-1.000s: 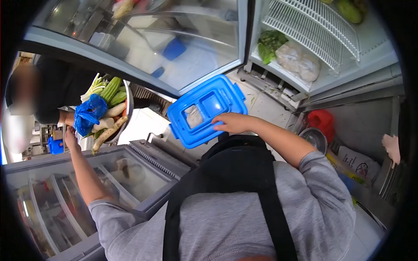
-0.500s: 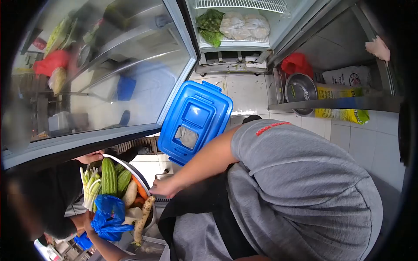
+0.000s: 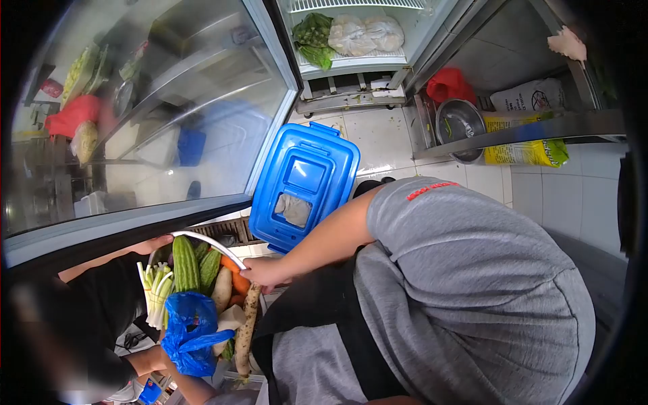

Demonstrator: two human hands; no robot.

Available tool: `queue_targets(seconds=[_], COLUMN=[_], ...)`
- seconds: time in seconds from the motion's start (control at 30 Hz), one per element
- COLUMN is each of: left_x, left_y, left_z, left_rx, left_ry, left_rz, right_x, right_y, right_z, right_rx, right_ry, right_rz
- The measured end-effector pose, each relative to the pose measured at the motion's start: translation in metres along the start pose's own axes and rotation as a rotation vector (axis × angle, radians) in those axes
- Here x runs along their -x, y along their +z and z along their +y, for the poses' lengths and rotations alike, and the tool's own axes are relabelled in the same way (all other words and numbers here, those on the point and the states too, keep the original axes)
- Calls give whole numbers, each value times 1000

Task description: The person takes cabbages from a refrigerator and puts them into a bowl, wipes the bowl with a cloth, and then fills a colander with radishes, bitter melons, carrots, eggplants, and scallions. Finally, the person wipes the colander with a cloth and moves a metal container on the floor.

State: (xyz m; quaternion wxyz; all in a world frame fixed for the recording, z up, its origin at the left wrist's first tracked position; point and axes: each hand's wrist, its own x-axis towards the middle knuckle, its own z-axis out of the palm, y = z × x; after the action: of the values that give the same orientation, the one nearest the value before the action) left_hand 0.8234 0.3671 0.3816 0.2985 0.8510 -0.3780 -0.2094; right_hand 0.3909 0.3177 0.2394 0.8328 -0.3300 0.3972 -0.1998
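Observation:
A round basin with a white rim (image 3: 210, 239) is heaped with vegetables. My right hand (image 3: 265, 272) is closed on the rim. My left forearm (image 3: 192, 386) reaches up from the bottom edge to the basin's side; its hand is hidden behind a knotted blue plastic bag (image 3: 190, 324). In the basin lie green bitter gourds (image 3: 185, 263), white-stemmed scallions (image 3: 157, 291), carrots (image 3: 239, 282), a white radish (image 3: 221, 290) and a long pale root (image 3: 248, 331). Across from me, a co-worker's hand (image 3: 156, 244) touches the far rim.
An open glass fridge door (image 3: 162, 121) spans the left. Beyond it is the fridge, with bagged food (image 3: 364, 35) on a shelf (image 3: 351, 57). A blue lidded bin (image 3: 307, 179) stands on the floor. At right, a steel rack (image 3: 526, 135) holds a metal bowl (image 3: 460, 128) and sacks.
The basin, with my right hand on its rim, has shifted a little right in view. The co-worker has leaned in closer. The fridge and rack have shifted slightly left.

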Motion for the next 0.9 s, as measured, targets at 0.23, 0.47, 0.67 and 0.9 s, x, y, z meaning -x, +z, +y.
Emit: queue_targets(seconds=[0.23,0.47,0.67,0.9], left_x=[46,128,180,200], left_y=[25,89,173,264], left_z=[24,83,141,181], left_rx=[-24,-48,-93,-143], left_ry=[-48,-174,-185,-73], left_rz=[-36,-146,-370,-616], right_x=[52,71,132,202], right_y=[-42,-85,-152,-255], right_z=[-49,-52,-61,-58], right_rx=[324,674,626,585], right_ry=[-98,-287,-185,-54], right_rz=[-134,-155,-190,-77])
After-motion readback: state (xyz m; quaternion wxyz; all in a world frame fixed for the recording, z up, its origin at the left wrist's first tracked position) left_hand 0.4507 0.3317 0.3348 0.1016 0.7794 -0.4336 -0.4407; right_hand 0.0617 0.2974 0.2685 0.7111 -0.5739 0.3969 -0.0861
